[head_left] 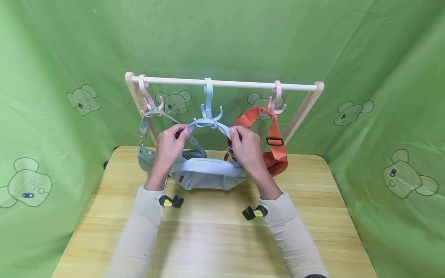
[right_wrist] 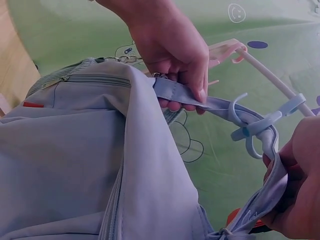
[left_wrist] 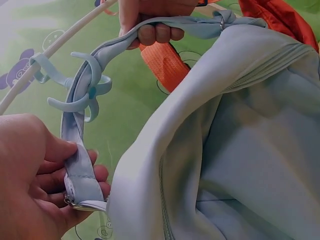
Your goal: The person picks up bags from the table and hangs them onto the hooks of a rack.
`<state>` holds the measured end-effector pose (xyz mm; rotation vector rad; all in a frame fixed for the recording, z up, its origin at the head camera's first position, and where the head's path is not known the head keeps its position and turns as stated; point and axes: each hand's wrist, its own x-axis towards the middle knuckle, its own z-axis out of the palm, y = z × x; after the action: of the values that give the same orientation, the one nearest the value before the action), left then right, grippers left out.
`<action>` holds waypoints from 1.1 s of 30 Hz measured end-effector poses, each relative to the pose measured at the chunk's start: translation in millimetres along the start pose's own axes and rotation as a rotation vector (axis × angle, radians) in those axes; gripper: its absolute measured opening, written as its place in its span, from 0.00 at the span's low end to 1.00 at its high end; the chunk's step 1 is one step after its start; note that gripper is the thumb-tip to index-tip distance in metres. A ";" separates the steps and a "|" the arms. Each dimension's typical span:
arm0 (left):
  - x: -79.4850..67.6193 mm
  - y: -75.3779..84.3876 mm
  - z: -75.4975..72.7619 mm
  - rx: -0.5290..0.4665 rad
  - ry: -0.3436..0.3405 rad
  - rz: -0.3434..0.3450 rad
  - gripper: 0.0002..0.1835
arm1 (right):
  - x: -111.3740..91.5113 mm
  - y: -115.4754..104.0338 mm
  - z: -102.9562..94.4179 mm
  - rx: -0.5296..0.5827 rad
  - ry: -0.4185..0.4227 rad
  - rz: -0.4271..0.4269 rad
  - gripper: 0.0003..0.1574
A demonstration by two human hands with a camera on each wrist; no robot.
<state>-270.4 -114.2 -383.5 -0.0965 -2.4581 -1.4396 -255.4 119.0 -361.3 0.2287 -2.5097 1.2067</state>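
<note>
A pale blue bag (head_left: pixel 208 175) hangs by its strap (head_left: pixel 207 122) from a light blue hook (head_left: pixel 208 100) on the rack's white bar. The strap lies over the hook's lower prongs, seen closely in the left wrist view. My left hand (head_left: pixel 170 144) pinches the strap left of the hook, thumb on top, close to a metal ring (left_wrist: pixel 69 201). On the other side, my right hand (head_left: pixel 246 146) holds the strap between thumb and curled fingers. Below both hands hangs the bag's body, its zipper (right_wrist: pixel 97 80) facing up in the right wrist view.
The wooden rack (head_left: pixel 309 106) stands at the back of the wood-grain table (head_left: pixel 215 239). At left, a grey-green bag (head_left: pixel 146 156) hangs from a pink hook (head_left: pixel 147 96); at right, an orange-red bag (head_left: pixel 276 164) hangs from another pink hook (head_left: pixel 276 96). Green cloth surrounds the table.
</note>
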 end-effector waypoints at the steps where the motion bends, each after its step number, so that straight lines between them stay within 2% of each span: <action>1: -0.7 -0.4 0.4 -0.007 -0.002 -0.002 0.14 | -0.4 0.8 0.8 0.003 0.002 -0.001 0.18; 6: -4.4 -1.3 1.7 -0.046 -0.008 -0.002 0.14 | -2.1 3.8 3.6 0.015 0.011 -0.017 0.18; 14: -8.1 -5.0 2.4 -0.073 -0.004 -0.010 0.14 | -6.0 5.9 7.1 0.048 -0.014 0.022 0.18; 22: -9.8 -9.7 3.1 -0.102 -0.004 -0.012 0.15 | -9.1 9.5 10.7 0.073 -0.004 0.023 0.17; 33: -12.4 -15.9 6.3 -0.116 0.018 0.015 0.16 | -11.7 18.9 15.2 0.071 -0.015 0.028 0.18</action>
<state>-263.1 -115.6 -403.3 -0.1258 -2.3539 -1.5687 -253.7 118.9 -388.2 0.2220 -2.4928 1.3110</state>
